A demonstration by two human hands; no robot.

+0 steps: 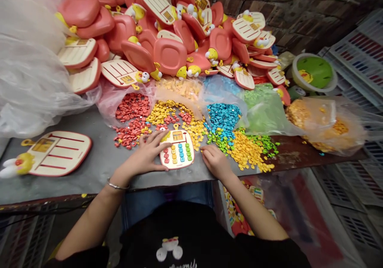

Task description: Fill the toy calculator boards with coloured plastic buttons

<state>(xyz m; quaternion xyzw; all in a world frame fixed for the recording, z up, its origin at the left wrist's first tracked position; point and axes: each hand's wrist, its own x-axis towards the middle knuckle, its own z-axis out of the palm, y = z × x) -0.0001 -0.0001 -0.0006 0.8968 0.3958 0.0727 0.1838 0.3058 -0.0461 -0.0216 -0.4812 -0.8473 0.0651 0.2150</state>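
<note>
A cream toy board [177, 160] with a red rim lies flat on the grey table, with columns of red, yellow, blue and green pieces in its slots. My left hand [149, 152] grips its left side, fingers across the upper left and thumb at the lower edge, partly hiding the yellow character head there. Just right of the board, my right hand [216, 161] rests low over the table with its fingers curled together; whatever they may pinch is hidden. Loose red pieces [133, 130], blue pieces [224, 118], green pieces [220, 140] and yellow pieces [247, 150] lie beyond and beside my hands.
At left lies another board [61, 152] with bare slots. Many red-backed boards [170, 56] are heaped at the back. Plastic bags [263, 114] spill pieces toward me. A green-and-white tub [314, 74] and plastic crates [359, 56] stand at right; a big clear bag [32, 68] fills the left.
</note>
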